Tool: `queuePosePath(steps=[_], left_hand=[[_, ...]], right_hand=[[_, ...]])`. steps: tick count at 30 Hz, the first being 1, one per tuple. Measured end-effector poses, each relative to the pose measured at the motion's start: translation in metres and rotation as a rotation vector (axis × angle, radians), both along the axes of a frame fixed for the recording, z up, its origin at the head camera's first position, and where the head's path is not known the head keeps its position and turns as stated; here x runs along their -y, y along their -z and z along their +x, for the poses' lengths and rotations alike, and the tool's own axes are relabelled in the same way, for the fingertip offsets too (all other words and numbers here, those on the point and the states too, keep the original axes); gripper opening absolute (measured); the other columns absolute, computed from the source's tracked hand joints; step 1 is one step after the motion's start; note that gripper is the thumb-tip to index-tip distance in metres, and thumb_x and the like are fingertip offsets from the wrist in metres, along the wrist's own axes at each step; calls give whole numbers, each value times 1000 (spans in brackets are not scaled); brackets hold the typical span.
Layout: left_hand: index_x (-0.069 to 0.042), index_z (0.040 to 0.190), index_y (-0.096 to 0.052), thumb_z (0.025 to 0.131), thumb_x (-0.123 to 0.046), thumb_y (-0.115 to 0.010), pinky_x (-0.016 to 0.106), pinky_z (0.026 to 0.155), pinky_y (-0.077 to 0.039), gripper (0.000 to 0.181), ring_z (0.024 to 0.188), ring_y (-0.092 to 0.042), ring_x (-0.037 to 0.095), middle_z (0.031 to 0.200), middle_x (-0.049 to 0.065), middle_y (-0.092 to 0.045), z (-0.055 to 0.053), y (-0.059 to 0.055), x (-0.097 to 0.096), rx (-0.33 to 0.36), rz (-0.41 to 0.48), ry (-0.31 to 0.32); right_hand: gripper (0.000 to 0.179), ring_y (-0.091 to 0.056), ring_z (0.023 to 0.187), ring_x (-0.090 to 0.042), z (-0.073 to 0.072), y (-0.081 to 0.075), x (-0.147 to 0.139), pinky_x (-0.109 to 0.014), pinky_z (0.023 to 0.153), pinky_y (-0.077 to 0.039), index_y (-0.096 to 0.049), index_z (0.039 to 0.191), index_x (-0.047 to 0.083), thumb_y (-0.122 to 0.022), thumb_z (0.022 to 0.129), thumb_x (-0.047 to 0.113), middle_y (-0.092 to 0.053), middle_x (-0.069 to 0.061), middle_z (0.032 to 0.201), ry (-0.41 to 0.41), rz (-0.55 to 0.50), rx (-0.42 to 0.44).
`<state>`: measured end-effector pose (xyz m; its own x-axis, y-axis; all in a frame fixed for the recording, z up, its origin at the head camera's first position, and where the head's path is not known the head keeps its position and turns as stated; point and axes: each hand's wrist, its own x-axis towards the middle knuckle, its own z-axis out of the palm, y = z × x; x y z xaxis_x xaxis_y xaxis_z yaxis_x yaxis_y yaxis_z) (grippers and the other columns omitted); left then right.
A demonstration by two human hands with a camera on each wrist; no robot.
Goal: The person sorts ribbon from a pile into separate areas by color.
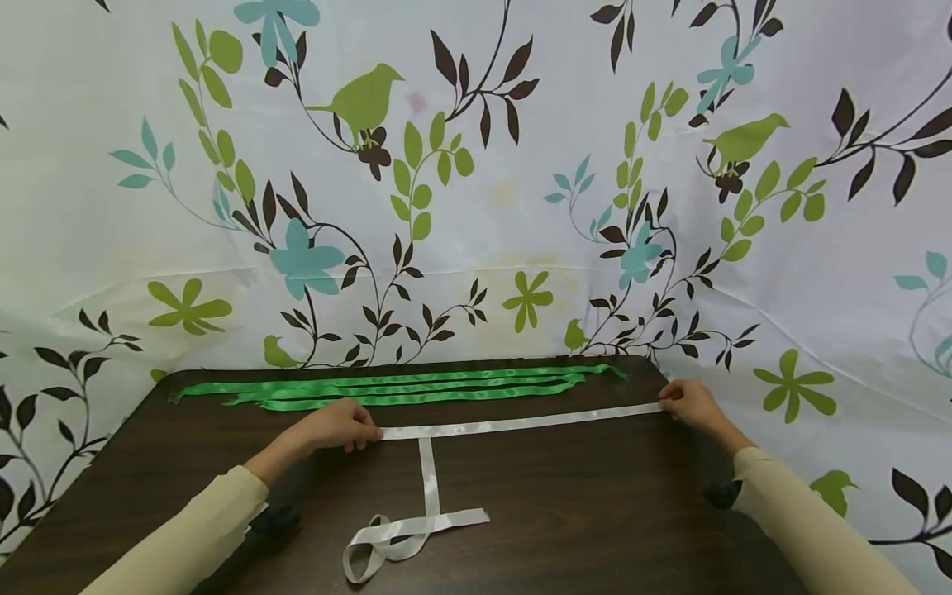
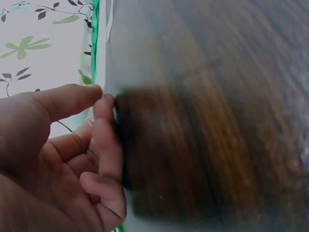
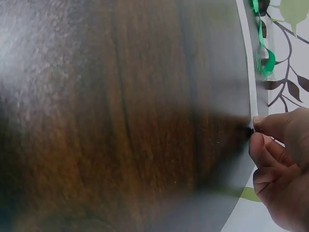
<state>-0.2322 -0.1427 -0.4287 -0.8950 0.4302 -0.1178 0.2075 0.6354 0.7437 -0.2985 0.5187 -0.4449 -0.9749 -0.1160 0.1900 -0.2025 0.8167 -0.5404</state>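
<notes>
A white ribbon (image 1: pixel 521 425) stretches straight across the dark table between two hands. Its left end is pinched between thumb and fingertips of my left hand (image 1: pixel 338 426). My right hand (image 1: pixel 692 402) pinches the other end near the table's right edge. In the right wrist view the ribbon (image 3: pixel 250 63) runs up from the thumb and fingertip of that hand (image 3: pixel 277 169). The left wrist view shows the left hand (image 2: pixel 72 159) with thumb and index finger meeting. Below the taut stretch, another length of white ribbon (image 1: pixel 430 479) hangs toward the viewer, ending in loose loops (image 1: pixel 387 541).
Several green ribbons (image 1: pixel 416 388) lie side by side along the back of the brown table (image 1: pixel 580 504). Behind it hangs a white cloth (image 1: pixel 476 190) printed with leaves, birds and flowers.
</notes>
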Motion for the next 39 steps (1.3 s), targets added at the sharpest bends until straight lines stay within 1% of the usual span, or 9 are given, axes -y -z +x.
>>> queuePosePath(steps=[5,11,17,22,24,27,32,34,39], left_hand=[[-4,80,-72,96,-25,-73,36,56,-47,26,56,-58,18,66,5,-62,10,-5,2,-1,-48,-42],[-7,87,-66,95,-31,-75,36,55,-47,27,54,-59,19,66,6,-61,24,-10,14,2,-125,-111],[-6,94,-62,95,-29,-75,37,55,-48,27,54,-59,21,67,7,-59,37,-14,33,1,-140,-129],[-3,102,-63,97,-26,-73,38,57,-49,26,57,-59,22,69,8,-59,46,-21,47,-2,-138,-159],[0,107,-62,97,-26,-72,39,58,-49,29,59,-59,22,71,8,-59,50,-24,51,-8,-135,-166],[3,118,-59,97,-29,-72,39,59,-49,40,61,-59,22,74,8,-60,59,-30,53,-15,-130,-177],[3,127,-56,95,-35,-74,38,60,-50,53,66,-63,21,84,4,-66,75,-34,51,-79,-105,-181],[1,127,-58,95,-36,-75,39,61,-51,52,70,-64,20,86,2,-67,82,-34,49,-125,-91,-175],[-6,123,-62,94,-39,-76,39,66,-50,46,78,-62,14,86,-3,-65,98,-39,38,-236,-47,-148]], right_hand=[[10,-60,58,-20,-3,1,7,-33,51,-49,-67,94,-9,-71,89,-2,-69,-11,78,7,8,12],[14,-64,66,-22,-1,-6,18,-35,58,-53,-67,101,-8,-69,93,3,-69,-14,88,7,15,73],[25,-67,74,-27,13,-17,27,-39,64,-51,-65,111,-6,-67,99,16,-67,-15,97,6,29,100],[43,-69,86,-33,27,-29,43,-42,70,-53,-64,121,-6,-69,100,31,-68,-17,107,-52,-3,113],[47,-69,88,-34,31,-34,51,-41,70,-53,-64,122,-6,-70,99,35,-68,-16,109,-74,-5,104],[46,-68,87,-31,39,-42,64,-39,69,-53,-65,122,-4,-69,99,35,-67,-15,110,-109,2,86],[39,-66,83,-24,58,-54,86,-37,66,-52,-67,120,2,-69,100,35,-68,-10,103,-170,11,55],[38,-66,83,-23,67,-60,96,-37,66,-52,-68,121,5,-69,100,36,-70,-8,100,-205,8,60],[33,-66,88,-22,82,-70,127,-36,68,-53,-68,121,11,-70,99,35,-68,-2,106,-315,-7,84]])
